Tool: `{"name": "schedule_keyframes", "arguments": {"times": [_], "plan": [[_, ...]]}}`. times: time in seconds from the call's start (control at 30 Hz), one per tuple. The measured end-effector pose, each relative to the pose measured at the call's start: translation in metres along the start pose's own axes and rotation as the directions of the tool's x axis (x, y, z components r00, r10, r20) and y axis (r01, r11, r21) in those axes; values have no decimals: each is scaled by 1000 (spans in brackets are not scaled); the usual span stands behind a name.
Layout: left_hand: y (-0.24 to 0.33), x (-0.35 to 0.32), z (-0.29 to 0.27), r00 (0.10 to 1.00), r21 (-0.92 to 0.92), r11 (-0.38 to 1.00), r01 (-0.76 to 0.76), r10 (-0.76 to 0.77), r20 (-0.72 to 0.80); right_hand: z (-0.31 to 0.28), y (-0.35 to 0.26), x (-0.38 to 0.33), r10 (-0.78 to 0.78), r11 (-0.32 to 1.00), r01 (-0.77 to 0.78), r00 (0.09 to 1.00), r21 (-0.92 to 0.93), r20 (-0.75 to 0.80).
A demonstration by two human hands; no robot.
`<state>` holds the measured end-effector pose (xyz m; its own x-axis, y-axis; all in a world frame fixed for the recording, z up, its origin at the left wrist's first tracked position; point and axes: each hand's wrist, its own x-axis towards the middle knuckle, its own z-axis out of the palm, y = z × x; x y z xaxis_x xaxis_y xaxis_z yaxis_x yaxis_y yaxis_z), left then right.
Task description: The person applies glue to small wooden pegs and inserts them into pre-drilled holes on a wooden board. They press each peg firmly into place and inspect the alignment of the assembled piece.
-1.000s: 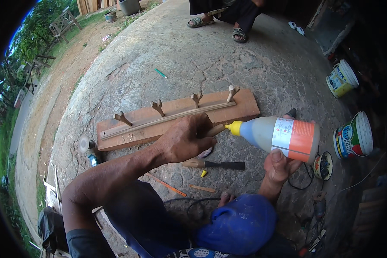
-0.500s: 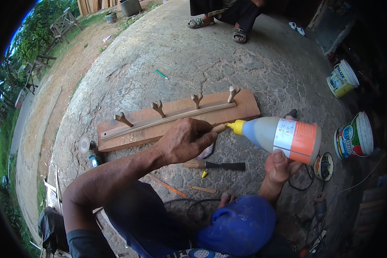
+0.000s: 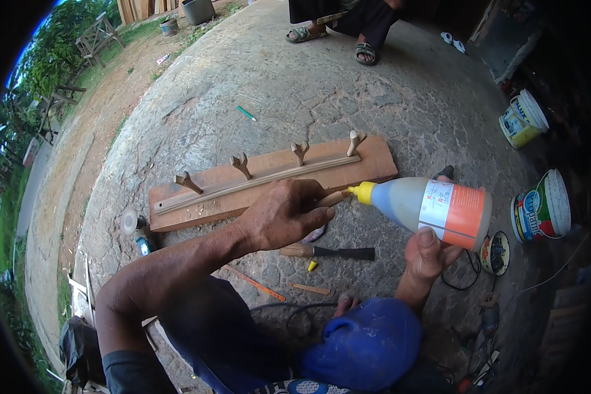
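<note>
My left hand (image 3: 287,215) is closed around a small wooden peg (image 3: 333,198), its end poking out to the right. Touching or almost touching that end is the yellow nozzle of a glue bottle (image 3: 433,209), a clear one with a white and orange label. My right hand (image 3: 428,257) grips the bottle low on its body and keeps it tilted on its side. Beyond my hands, a narrow wooden rail (image 3: 262,184) with several upright forked pegs (image 3: 241,165) lies on a thick reddish plank (image 3: 374,164).
A chisel (image 3: 328,252), a yellow cap (image 3: 312,266) and an orange strip (image 3: 259,287) lie near my knees. An angle grinder (image 3: 136,230) sits left of the plank. Two buckets (image 3: 538,207) stand at right. A green pencil (image 3: 246,113) lies beyond; a person's sandalled feet (image 3: 368,54) are farther off.
Almost nothing has moved. The peg in my left hand and the bottle's nozzle have shifted very slightly against each other; both hands keep their hold.
</note>
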<state>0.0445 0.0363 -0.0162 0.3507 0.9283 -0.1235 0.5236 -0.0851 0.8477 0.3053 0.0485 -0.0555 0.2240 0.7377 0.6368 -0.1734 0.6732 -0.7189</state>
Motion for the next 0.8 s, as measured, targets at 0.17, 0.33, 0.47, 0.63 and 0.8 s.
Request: {"name": "schedule_keyframes", "arguments": {"times": [0.17,0.33,0.47,0.63,0.8], "plan": [[5,-1,-2,1000,8,1000,18,-18,9,0,-1,0,19,1000,-19,1000,24,5],[-2,4,-3,994,-1,998,69,-69,81,1,-4,-1,29,999,-29,999,25,17],[-5,2,-2,998,13,1000,15,-16,59,5,-4,-2,36,999,-37,999,29,32],[-3,3,-2,998,0,999,33,-33,62,2,-2,-2,6,1000,-6,999,8,32],[8,3,-5,995,-9,998,68,-67,77,0,-2,-1,1,1000,-2,999,19,37]]}}
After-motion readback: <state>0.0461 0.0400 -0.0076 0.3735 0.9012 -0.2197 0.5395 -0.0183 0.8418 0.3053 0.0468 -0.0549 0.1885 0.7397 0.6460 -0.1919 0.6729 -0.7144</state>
